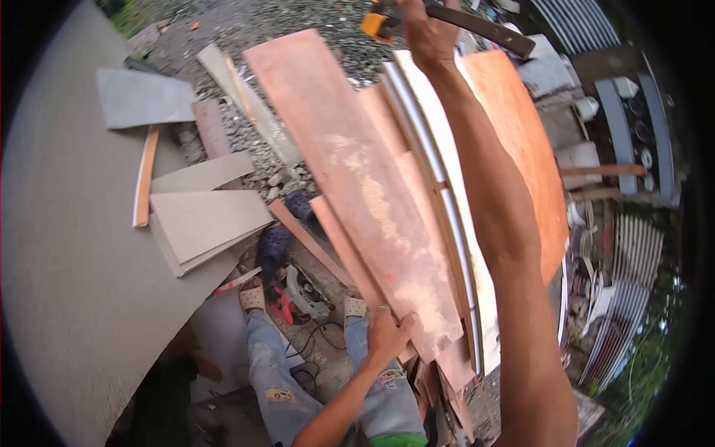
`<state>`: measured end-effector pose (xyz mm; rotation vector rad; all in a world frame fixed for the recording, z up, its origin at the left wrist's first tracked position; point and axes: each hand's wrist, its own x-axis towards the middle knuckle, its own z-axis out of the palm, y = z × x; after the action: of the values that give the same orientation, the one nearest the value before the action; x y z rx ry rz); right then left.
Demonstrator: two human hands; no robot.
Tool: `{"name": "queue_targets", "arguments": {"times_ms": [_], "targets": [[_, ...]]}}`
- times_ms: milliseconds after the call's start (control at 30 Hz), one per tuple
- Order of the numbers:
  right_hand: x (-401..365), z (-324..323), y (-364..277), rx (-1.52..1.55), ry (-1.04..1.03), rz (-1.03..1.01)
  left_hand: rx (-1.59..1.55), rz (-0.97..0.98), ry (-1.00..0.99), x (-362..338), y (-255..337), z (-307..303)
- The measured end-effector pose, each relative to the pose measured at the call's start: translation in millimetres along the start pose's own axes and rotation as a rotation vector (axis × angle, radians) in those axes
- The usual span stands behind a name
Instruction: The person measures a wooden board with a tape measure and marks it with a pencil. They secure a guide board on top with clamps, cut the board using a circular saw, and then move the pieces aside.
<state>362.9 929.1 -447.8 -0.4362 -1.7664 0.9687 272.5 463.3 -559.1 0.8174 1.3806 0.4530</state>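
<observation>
A long reddish plywood strip (350,164), dusted with pale sawdust, lies slantwise over other boards in front of me. My left hand (389,339) is closed on its near left edge, with the thumb on top. High at the top of the view, my right hand (430,33) is closed around a tool (484,31) with a dark flat bar and an orange-yellow end; its kind is unclear. Right of the strip are a long metal-edged piece (439,186) and a wide orange-brown plywood sheet (514,141), partly hidden behind my right forearm.
A circular saw (305,294) with its cord lies on the ground between my feet. Stacked pale panels (208,223) and offcuts lie at left beside a grey wall (89,261). Gravel (275,141) covers the ground ahead. Corrugated sheets (633,298) and scrap stand at right.
</observation>
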Motion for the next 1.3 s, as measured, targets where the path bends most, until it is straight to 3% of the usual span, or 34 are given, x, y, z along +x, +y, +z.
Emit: {"name": "queue_targets", "arguments": {"times_ms": [33, 100, 133, 167, 200, 233, 267, 300, 333, 433, 500, 533, 567, 633, 733, 767, 833, 900, 1033, 1100, 1167, 1300], "targets": [[-3.7, -30.6, -41.5, 0.520, -0.406, -0.079, -0.036, -0.009, 0.012, 4.3, -2.0, 1.8], [-17.2, 18.0, -103.5, -0.492, 0.633, 0.197, -0.143, 0.032, 0.007, 4.6, -14.6, 10.0], [-35.1, -6.0, -129.8, -0.665, 0.623, 0.151, -0.221, 0.085, 0.015, 6.4, -18.2, 8.7], [-46.9, -13.5, -164.1, -0.823, 0.602, 0.113, -0.049, 0.141, 0.010, 5.5, -17.5, 4.5], [-67.5, -19.7, -210.3, -0.590, 0.636, 0.387, 0.116, 0.202, 0.021, 5.5, -16.3, 0.3], [-88.2, -32.9, -247.2, -0.716, 0.633, 0.528, 0.132, 0.204, 0.000, 5.9, -19.4, -3.4], [-122.1, -61.9, -268.4, -0.466, 0.607, 0.608, 0.115, 0.096, -0.033, 4.4, -23.7, -7.4], [-136.8, -66.3, -319.6, -0.699, 0.507, 0.733, 0.097, -0.011, -0.061, 2.2, -26.1, -5.9], [-185.2, -93.6, -312.8, -0.479, 0.680, 0.559, 0.114, -0.007, -0.070, -0.8, -26.2, -2.1], [-237.0, -123.0, -357.4, -0.645, 0.662, 0.690, 0.034, -0.005, 0.013, -4.8, -25.4, 0.8], [-287.5, -139.1, -381.1, -0.948, 0.441, 0.711, 0.019, -0.026, 0.018, -7.9, -22.9, -0.4], [-301.7, -135.1, -386.9, -1.008, 0.468, 0.929, 0.031, -0.025, 0.029, -11.5, -21.8, 0.5], [-315.6, -134.8, -385.2, -0.989, 0.474, 0.919, 0.026, -0.047, 0.032, -13.6, -19.0, -0.1], [-346.7, -138.5, -372.5, -1.064, 0.128, 0.811, 0.024, -0.060, 0.053, -15.8, -10.8, 5.4], [-400.9, -152.9, -318.2, -1.256, -0.045, 0.882, 0.057, -0.041, 0.101, -20.8, -3.7, 13.4], [-417.5, -163.3, -294.4, -1.232, -0.046, 0.874, 0.062, -0.036, 0.112, -20.8, -4.1, 16.2], [-441.2, -172.7, -246.7, -1.102, 0.064, 1.109, 0.081, -0.058, 0.168, -26.2, -7.0, 20.6], [-448.4, -176.4, -227.5, -1.072, 0.048, 1.104, 0.061, 0.000, 0.217, -26.8, -4.2, 28.6], [-449.1, -198.0, -216.9, -0.891, 0.037, 1.014, -0.032, -0.066, 0.299, -30.4, -9.9, 36.5], [-436.5, -196.3, -229.0, -0.826, -0.006, 1.084, -0.048, -0.013, 0.371, -30.2, -16.9, 39.7], [-432.8, -189.9, -235.5, -0.939, -0.112, 1.119, -0.068, 0.032, 0.396, -28.6, -25.1, 43.4], [-457.9, -164.0, -242.9, -1.214, -0.033, 1.041, -0.101, 0.020, 0.454, -29.8, -12.7, 45.8]]}}
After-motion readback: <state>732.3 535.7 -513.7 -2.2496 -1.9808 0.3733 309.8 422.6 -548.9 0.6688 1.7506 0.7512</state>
